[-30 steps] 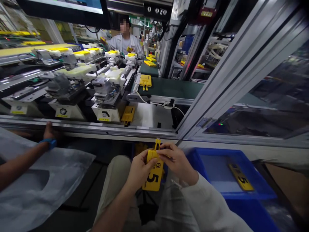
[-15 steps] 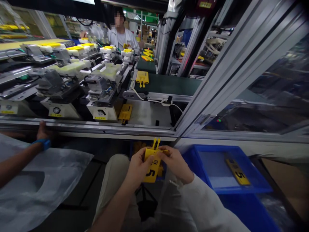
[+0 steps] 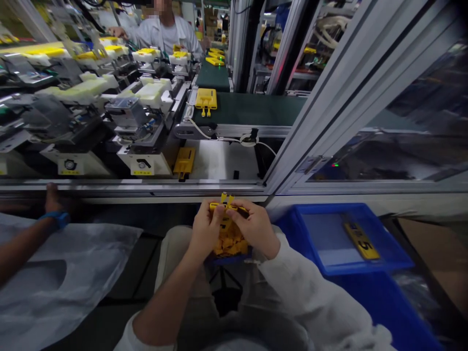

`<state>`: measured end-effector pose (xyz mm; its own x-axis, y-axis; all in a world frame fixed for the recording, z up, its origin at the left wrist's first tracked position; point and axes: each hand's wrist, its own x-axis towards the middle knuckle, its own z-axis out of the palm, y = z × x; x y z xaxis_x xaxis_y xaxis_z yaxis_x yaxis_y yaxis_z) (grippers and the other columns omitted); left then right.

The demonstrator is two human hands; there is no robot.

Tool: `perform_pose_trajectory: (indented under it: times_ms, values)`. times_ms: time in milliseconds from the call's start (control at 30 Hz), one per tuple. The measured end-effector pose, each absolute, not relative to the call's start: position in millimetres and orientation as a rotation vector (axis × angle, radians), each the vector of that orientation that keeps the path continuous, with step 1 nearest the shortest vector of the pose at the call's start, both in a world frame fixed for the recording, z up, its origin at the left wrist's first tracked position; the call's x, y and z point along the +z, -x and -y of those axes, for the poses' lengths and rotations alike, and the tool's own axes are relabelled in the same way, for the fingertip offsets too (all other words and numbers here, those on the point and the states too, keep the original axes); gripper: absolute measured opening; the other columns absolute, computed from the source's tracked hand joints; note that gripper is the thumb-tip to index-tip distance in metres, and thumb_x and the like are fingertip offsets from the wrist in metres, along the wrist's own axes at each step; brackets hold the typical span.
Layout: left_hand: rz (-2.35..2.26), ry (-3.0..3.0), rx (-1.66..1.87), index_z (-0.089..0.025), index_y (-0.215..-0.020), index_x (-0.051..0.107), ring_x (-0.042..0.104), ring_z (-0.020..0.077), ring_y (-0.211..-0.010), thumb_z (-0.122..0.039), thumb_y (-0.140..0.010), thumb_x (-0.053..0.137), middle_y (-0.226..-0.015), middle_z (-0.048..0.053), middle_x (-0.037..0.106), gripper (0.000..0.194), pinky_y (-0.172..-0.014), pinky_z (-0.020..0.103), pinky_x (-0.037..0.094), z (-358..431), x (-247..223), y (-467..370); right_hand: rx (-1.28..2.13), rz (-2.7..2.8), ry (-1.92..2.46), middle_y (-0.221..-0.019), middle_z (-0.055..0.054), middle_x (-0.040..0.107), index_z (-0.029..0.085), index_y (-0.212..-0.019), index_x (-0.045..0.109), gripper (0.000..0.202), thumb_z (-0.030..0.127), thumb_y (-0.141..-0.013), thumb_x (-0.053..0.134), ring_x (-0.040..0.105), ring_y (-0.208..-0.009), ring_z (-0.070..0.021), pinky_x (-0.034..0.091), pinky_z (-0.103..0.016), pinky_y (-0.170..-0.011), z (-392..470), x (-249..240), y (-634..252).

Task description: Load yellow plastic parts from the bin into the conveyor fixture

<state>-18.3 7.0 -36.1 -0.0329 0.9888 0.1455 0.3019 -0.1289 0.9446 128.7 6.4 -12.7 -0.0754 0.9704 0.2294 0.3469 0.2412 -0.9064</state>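
A yellow power bank (image 3: 225,223) with two short cable plugs (image 3: 227,198) at its top end is held between my hands, tilted so its top edge faces me. My left hand (image 3: 205,226) is closed around its left side, thumb on the near face. At the top right, my right hand (image 3: 259,230) is closed in a pinch near the plugs. A small yellow bit (image 3: 242,210) shows by its fingers; whether it is a separate piece I cannot tell. Just below, a blue bin of small orange-yellow pieces (image 3: 231,245) sits at my lap.
At right, a blue tray (image 3: 314,243) holds a yellow power bank (image 3: 361,240) marked 5. Ahead are a green conveyor (image 3: 256,108) with power banks, a metal frame post (image 3: 310,117) and fixtures (image 3: 127,114). A co-worker's arm (image 3: 29,239) rests at left; another person (image 3: 170,34) stands behind.
The power bank has tipped, so its numbered face is now mostly turned from view, and the bin of pieces shows below. Both hands have moved slightly up in the view, which has tilted downward.
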Motion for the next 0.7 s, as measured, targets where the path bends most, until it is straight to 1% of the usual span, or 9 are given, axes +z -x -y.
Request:
perform_pose_trajectory:
  times_ms: [100,167,233,267,367,400,467,533,700]
  values:
    - [-1.304,-1.782,0.994,-0.021,-0.107,0.054,0.062,0.0169,-0.084,-0.038,-0.087,0.054,-0.095,0.004,0.066,0.025,-0.073,0.027,0.050,-15.8,-18.6,37.6,0.975,1.565,1.131,-0.093,-0.004,0.071,0.020,-0.095,0.069,0.024,0.040,-0.084,0.060,0.064,-0.087,-0.0181,0.049,-0.031,-0.080,-19.5,-14.8,-141.1]
    - [-1.256,-1.962,0.945,-0.023,-0.107,0.057,0.063,0.0188,-0.088,-0.037,-0.085,0.057,-0.098,0.005,0.067,0.026,-0.077,0.030,0.051,-19.9,-2.0,50.8,1.138,1.423,1.067,-0.090,-0.004,0.069,0.020,-0.097,0.068,0.031,0.045,-0.087,0.054,0.064,-0.081,-0.0162,0.049,-0.028,-0.072,-31.3,-30.1,-150.0]
    - [-1.180,-2.136,0.957,-0.024,-0.103,0.061,0.064,0.0208,-0.094,-0.039,-0.086,0.055,-0.100,0.007,0.069,0.023,-0.082,0.034,0.051,-27.9,15.4,61.6,1.295,1.263,1.064,-0.088,-0.004,0.068,0.019,-0.102,0.066,0.037,0.049,-0.088,0.050,0.063,-0.074,-0.0143,0.047,-0.025,-0.063,-43.0,-58.5,-154.6]
    - [-1.145,-2.225,0.963,-0.025,-0.101,0.062,0.063,0.0217,-0.098,-0.040,-0.087,0.054,-0.102,0.008,0.069,0.022,-0.085,0.037,0.050,-34.9,22.6,65.6,1.365,1.225,1.090,-0.087,-0.004,0.068,0.018,-0.103,0.066,0.038,0.049,-0.086,0.052,0.062,-0.070,-0.0134,0.045,-0.024,-0.059,-47.7,-76.2,-154.7]
    - [-1.141,-2.523,0.885,-0.028,-0.096,0.066,0.058,0.0231,-0.109,-0.036,-0.089,0.050,-0.105,0.006,0.071,0.019,-0.096,0.044,0.044,-69.6,31.2,72.1,1.568,1.305,1.220,-0.078,-0.003,0.067,0.015,-0.096,0.068,0.036,0.046,-0.080,0.058,0.060,-0.063,-0.0124,0.040,-0.022,-0.053,-55.0,-129.8,-146.9]
    - [-1.151,-2.618,0.831,-0.029,-0.096,0.067,0.057,0.0230,-0.110,-0.034,-0.089,0.050,-0.105,0.004,0.071,0.019,-0.099,0.045,0.041,-84.7,28.8,73.1,1.602,1.337,1.283,-0.074,-0.002,0.067,0.015,-0.092,0.068,0.034,0.045,-0.081,0.057,0.059,-0.061,-0.0122,0.039,-0.022,-0.053,-55.3,-144.0,-142.7]
    - [-1.132,-2.760,0.723,-0.029,-0.097,0.068,0.057,0.0216,-0.107,-0.028,-0.089,0.047,-0.107,0.003,0.071,0.022,-0.100,0.045,0.040,-116.4,18.0,75.2,1.592,1.416,1.429,-0.060,-0.002,0.063,0.014,-0.074,0.068,0.031,0.041,-0.082,0.054,0.056,-0.056,-0.0124,0.038,-0.023,-0.053,-54.7,-163.4,-134.7]
    - [-1.105,-2.818,0.653,-0.026,-0.097,0.068,0.058,0.0194,-0.105,-0.021,-0.089,0.043,-0.110,0.005,0.070,0.027,-0.100,0.041,0.042,-145.8,3.6,79.3,1.511,1.498,1.467,-0.057,-0.002,0.062,0.015,-0.065,0.067,0.031,0.037,-0.081,0.054,0.056,-0.058,-0.0140,0.039,-0.025,-0.056,-53.9,-171.5,-129.3]
    - [-1.397,-2.724,0.313,-0.022,-0.108,0.065,0.056,0.0194,-0.114,-0.007,-0.081,0.041,-0.116,0.007,0.068,0.038,-0.097,0.036,0.045,-187.2,-18.5,91.5,1.460,1.482,1.457,-0.066,-0.004,0.066,0.014,-0.075,0.070,0.026,0.032,-0.080,0.052,0.058,-0.064,-0.0175,0.042,-0.030,-0.064,-55.4,-171.9,-130.7]
